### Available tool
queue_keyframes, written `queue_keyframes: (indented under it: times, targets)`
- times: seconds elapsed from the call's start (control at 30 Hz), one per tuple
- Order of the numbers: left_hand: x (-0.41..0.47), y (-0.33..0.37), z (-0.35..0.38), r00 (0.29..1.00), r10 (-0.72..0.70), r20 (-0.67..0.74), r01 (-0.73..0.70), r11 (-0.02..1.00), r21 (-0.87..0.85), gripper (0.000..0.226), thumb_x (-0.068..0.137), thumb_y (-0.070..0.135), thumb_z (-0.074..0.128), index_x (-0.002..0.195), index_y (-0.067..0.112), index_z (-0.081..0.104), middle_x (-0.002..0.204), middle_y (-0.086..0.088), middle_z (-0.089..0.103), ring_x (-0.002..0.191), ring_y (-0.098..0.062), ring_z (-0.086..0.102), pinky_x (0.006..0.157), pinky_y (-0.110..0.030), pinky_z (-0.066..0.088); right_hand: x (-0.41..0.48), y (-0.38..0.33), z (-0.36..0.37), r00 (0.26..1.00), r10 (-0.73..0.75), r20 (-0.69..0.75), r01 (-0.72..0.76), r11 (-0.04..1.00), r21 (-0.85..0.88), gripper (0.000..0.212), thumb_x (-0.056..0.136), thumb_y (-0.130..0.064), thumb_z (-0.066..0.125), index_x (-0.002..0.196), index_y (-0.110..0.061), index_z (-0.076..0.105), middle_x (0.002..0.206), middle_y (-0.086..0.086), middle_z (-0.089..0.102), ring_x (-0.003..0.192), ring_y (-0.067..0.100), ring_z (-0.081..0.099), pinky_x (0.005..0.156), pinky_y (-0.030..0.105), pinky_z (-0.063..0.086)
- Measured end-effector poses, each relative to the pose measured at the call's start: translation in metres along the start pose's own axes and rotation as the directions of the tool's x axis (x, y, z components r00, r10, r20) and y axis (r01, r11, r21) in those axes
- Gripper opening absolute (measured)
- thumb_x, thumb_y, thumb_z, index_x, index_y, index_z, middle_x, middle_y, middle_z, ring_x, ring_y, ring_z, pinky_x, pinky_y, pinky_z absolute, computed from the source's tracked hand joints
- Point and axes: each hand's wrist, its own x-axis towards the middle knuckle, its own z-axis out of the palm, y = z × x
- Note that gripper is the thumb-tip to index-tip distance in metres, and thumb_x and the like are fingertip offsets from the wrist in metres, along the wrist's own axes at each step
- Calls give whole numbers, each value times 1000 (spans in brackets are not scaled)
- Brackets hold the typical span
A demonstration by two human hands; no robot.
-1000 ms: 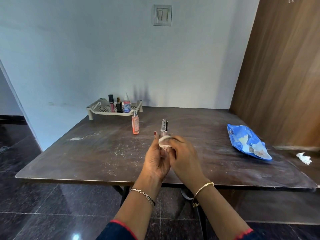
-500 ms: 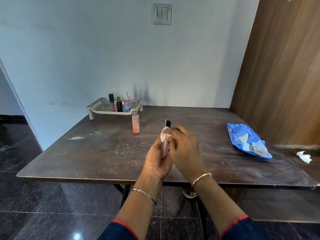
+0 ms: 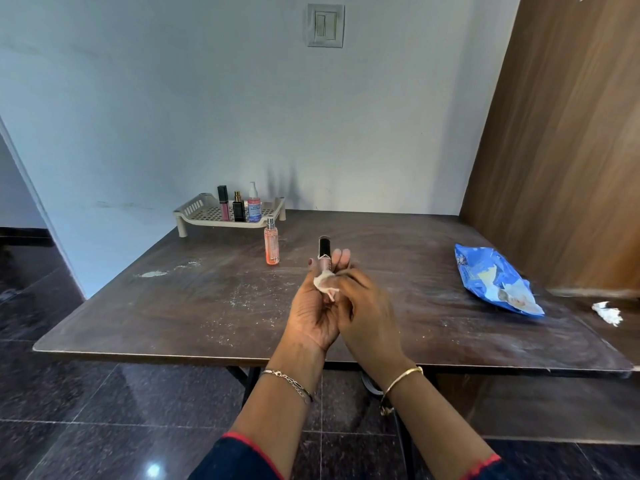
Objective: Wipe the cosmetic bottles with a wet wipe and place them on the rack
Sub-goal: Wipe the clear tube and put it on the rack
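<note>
My left hand [image 3: 313, 311] holds a slim cosmetic tube [image 3: 325, 252] upright, its black cap on top and pinkish body below. My right hand [image 3: 369, 308] presses a small white wet wipe [image 3: 325, 284] against the tube's lower part. Both hands hover over the middle of the dark table [image 3: 207, 299]. A beige rack [image 3: 204, 216] stands at the far left of the table with three bottles in it. An orange spray bottle [image 3: 272, 245] stands upright on the table just in front of the rack.
A blue wet-wipe pack [image 3: 491, 277] lies at the right side of the table. A crumpled white wipe [image 3: 607, 311] rests on a surface further right. A wooden panel [image 3: 554, 150] rises on the right, and white powdery marks dot the tabletop.
The wipe slid from near the tube's cap down to its lower body, so more of the black cap shows. Both hands shifted slightly towards me.
</note>
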Motion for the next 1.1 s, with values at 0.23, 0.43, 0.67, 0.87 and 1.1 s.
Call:
queue_keyframes:
  times: [0.23, 0.43, 0.67, 0.87, 1.1]
  targets:
    - [6, 1, 2, 999, 21, -45, -20, 1000, 13, 32, 94, 39, 49, 81, 12, 60, 82, -3, 66, 84, -18, 61, 117, -39, 26, -9, 3, -5, 1000, -15, 20, 14, 1000, 12, 30, 80, 5, 58, 97, -16, 71, 104, -2, 66, 92, 12, 60, 75, 23, 48]
    - [9, 15, 0, 982, 121, -142, -102, 985, 137, 26, 97, 30, 46, 78, 15, 56, 80, -3, 61, 71, -16, 58, 77, -31, 48, -4, 20, -9, 990, -11, 140, 16, 999, -37, 28, 80, 2, 58, 96, -17, 69, 99, -1, 65, 89, 17, 58, 73, 22, 42]
    - [-1, 37, -7, 938, 296, -183, -153, 823, 547, 5, 89, 13, 59, 87, 11, 64, 71, -1, 58, 64, -13, 50, 63, -29, 40, 7, 76, -7, 841, 531, 105, -531, 847, -25, 20, 76, -21, 72, 79, -27, 53, 80, -6, 65, 76, 16, 62, 68, 31, 49]
    - [3, 37, -9, 918, 344, -196, -83, 651, 754, 5, 81, 15, 70, 83, 18, 66, 66, 7, 63, 65, -9, 49, 61, -26, 36, 18, 102, -3, 783, 598, 172, -569, 800, -189, 13, 74, -32, 71, 74, -28, 59, 78, -11, 66, 85, 14, 64, 83, 33, 47]
    - [4, 39, -10, 899, 399, -180, -76, 548, 833, 11, 73, 20, 78, 75, 21, 66, 66, 12, 66, 57, -3, 49, 55, -23, 28, 38, 99, 4, 781, 593, 196, -570, 805, -163, 42, 75, -1, 45, 93, -28, 71, 77, -8, 64, 70, 13, 55, 74, 30, 43]
